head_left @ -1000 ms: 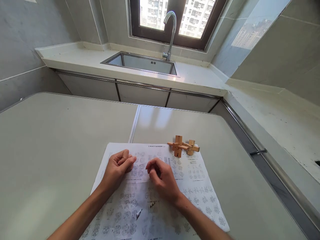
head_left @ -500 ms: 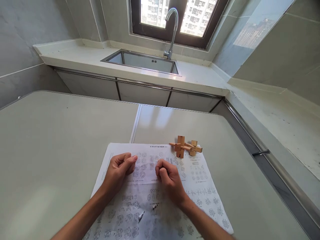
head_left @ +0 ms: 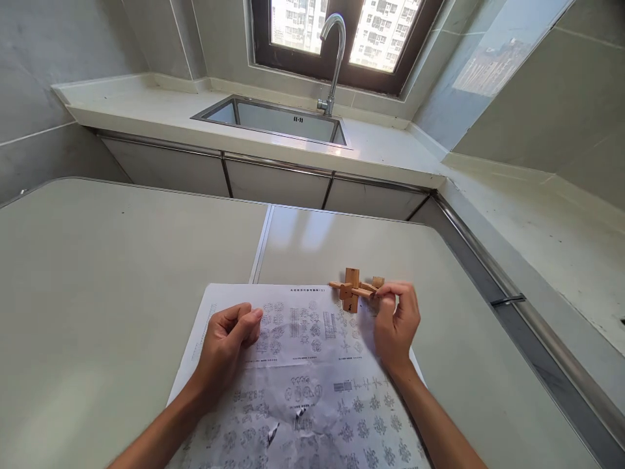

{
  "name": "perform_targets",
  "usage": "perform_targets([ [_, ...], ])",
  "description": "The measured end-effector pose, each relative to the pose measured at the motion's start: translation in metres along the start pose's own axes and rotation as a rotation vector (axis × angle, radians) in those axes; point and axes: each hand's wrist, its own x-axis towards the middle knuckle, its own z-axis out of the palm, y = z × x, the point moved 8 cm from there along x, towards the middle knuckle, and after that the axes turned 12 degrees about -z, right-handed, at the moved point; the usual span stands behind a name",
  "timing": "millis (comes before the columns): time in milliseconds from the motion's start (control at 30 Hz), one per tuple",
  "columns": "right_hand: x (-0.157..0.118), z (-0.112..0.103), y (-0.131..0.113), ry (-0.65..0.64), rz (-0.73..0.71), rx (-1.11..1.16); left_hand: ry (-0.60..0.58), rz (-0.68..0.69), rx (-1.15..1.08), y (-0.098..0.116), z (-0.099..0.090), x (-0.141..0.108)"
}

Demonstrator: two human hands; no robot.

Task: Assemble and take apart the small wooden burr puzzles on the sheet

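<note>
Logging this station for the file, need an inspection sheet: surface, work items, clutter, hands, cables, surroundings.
Surface: pale table with a seam; printed sheet lies on it, creased, two torn-looking spots.
Work items: larger wooden puzzle, crossed bars, at the sheet's far edge; smaller wooden puzzle beside it, mostly hidden.
Clutter: small dark speck on the table's left part.
Hands: left hand curled over the sheet, no item visible in it; right hand at the smaller wooden puzzle, grip unclear.
Cables: nothing seen.
Surroundings: counter with sink and faucet, window behind.
</note>
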Motion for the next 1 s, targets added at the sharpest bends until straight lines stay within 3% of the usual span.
perform_targets([
  [167, 0.009, -0.009, 0.014, 0.042, 0.002, -0.209, -0.009, -0.001, 0.004, -0.001, 0.0, 0.0],
  [367, 0.01, -0.006, 0.026, -0.088, 0.029, -0.181, -0.016, 0.003, 0.004, 0.001, 0.002, 0.0],
  [533, 0.012, -0.002, 0.029, -0.258, -0.072, -0.205, -0.026, 0.017, -0.017, 0.003, 0.004, 0.001],
  [733, -0.01, 0.003, 0.046, -0.449, -0.115, -0.167, -0.061, 0.02, -0.033, 0.002, 0.006, 0.001],
  [1000, -0.009, 0.008, 0.065, -0.517, -0.035, -0.2, -0.087, 0.022, -0.045, 0.002, 0.008, 0.001],
])
